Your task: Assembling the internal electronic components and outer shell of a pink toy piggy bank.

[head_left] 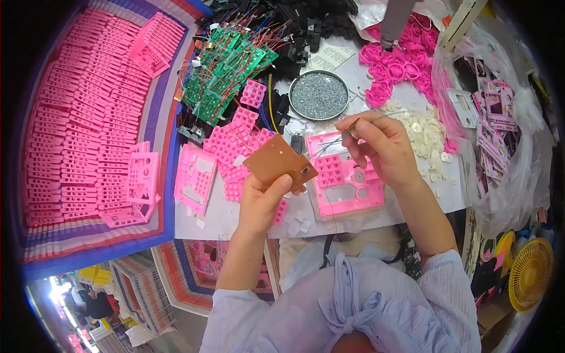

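My left hand [262,203] grips a brown circuit board [275,162] by its near edge, thumb on top. A small dark part sits near the board's right corner. Thin wires [331,143] run from the board's right side to my right hand [385,147], whose thumb and fingers are pinched on them. Beneath both hands, a pink plastic casing [375,199] lies on the table, with round openings and a pink button pad [327,172] in it. One thin wire trails over the casing's near edge. The fingertips of my left hand are partly hidden under the board.
At left, a striped bin [168,194] holds rows of pink casings [88,117]. Wired green boards [226,70] and pink button pads [232,147] are heaped left of centre. A round tin of screws [319,95], pink rings [403,67], white discs [426,132] and a plastic bag [506,194] stand beyond and right.
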### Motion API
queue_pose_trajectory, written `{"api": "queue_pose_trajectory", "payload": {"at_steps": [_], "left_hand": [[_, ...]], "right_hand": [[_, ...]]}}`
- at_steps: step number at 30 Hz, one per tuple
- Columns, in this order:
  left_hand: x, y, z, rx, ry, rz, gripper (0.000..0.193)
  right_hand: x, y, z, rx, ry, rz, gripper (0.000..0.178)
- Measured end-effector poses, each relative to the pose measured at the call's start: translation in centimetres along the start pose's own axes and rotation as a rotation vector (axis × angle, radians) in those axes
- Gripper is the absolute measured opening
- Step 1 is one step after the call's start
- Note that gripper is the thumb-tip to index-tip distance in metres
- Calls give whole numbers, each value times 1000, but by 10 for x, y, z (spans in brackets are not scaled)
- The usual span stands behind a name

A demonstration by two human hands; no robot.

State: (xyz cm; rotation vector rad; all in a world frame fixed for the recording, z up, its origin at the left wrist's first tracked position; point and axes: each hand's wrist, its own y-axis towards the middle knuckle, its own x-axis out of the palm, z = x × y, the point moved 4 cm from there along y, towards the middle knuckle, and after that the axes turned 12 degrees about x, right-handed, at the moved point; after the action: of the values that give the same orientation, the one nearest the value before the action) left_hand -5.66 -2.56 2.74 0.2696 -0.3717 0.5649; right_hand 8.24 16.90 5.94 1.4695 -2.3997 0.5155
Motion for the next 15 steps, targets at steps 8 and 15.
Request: {"api": "queue_pose_trajectory", "payload": {"at_steps": [8,15], "left_hand": [[17,8,1,94,-177,47,50],[14,13,-10,56,-521,37,56]], "right_hand": [[-6,-6,16,138,163,13,37],[-2,-19,28,197,34,4,41]]}}
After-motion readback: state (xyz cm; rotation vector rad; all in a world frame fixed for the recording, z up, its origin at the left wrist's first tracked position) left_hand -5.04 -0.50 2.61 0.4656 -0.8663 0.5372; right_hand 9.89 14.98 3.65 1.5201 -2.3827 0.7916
